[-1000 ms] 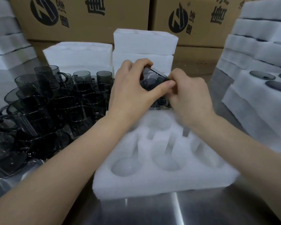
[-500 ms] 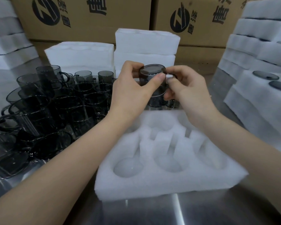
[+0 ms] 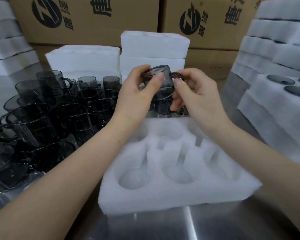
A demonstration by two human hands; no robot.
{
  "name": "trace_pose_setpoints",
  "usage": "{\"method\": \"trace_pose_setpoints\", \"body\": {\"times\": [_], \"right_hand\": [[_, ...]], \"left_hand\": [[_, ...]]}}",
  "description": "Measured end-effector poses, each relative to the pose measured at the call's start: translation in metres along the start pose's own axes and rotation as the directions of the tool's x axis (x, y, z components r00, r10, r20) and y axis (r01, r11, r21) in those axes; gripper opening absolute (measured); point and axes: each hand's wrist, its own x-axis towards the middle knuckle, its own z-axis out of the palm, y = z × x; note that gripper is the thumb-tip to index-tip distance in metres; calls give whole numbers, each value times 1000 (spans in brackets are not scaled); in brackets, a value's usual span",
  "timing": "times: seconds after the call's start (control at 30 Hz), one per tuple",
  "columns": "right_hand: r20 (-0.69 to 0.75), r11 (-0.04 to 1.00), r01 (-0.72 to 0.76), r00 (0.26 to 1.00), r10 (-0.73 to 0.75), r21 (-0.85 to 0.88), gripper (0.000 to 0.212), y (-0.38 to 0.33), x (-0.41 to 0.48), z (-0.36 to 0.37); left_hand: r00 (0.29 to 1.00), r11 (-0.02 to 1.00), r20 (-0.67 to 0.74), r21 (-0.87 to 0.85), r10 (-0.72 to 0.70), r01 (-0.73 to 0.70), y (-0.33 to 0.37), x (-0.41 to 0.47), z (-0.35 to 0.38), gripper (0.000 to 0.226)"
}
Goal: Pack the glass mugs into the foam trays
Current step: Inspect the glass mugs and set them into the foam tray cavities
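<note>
Glass mug point(image 3: 160, 80), smoked grey, is held in the air by both hands over the far edge of the foam tray point(image 3: 171, 196), not touching it. It is inverted and tilted, with the base up and the open rim down and toward the camera. Left hand point(image 3: 137, 96) grips the mug body, thumb pressed across the near wall and fingers curled round the far side. Right hand point(image 3: 197, 99) pinches the handle point(image 3: 176, 76) between thumb and forefinger, its other fingers loosely curled below. The tray sits on the steel table point(image 3: 163, 227) directly in front. 3 round pockets show in its near row, and the far row is partly hidden by the forearms. A cluster of grey mugs point(image 3: 50, 116) stands to the left of the tray, upright and touching. Stacks of white foam point(image 3: 152, 47) stand behind, with cardboard boxes point(image 3: 93, 19) at the back. At right, more foam stacks point(image 3: 275, 49), and 1 tray shows dark discs point(image 3: 280, 80).
</note>
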Motion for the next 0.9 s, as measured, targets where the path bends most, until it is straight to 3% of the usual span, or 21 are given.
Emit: {"method": "trace_pose_setpoints", "body": {"times": [0.07,0.17,0.37,0.47,0.67,0.8,0.9], "right_hand": [[93,972,-115,991,97,207,11,-3,1,0],[205,879,-276,956,209,389,20,-4,3,-2],[317,813,-393,909,272,430,24,-2,7,-5],[347,811,-392,904,251,434,43,0,7,-6],[238,875,-286,949,204,390,47,3,3,-2],[110,908,-224,974,197,353,33,4,4,-3],[82,899,-212,977,195,383,28,3,3,-4]], "left_hand": [[998,996,-17,-74,-57,56,3,1,-2,54],[995,975,45,-202,-91,98,4,1,-3,36],[983,979,183,-197,-10,46,3,-1,-2,20],[978,989,202,-144,49,-20,4,-2,-2,19],[973,990,184,-50,142,-135,5,-3,-1,26],[943,950,179,89,282,-301,6,-7,0,29],[931,923,246,209,270,-323,3,-9,1,53]]}}
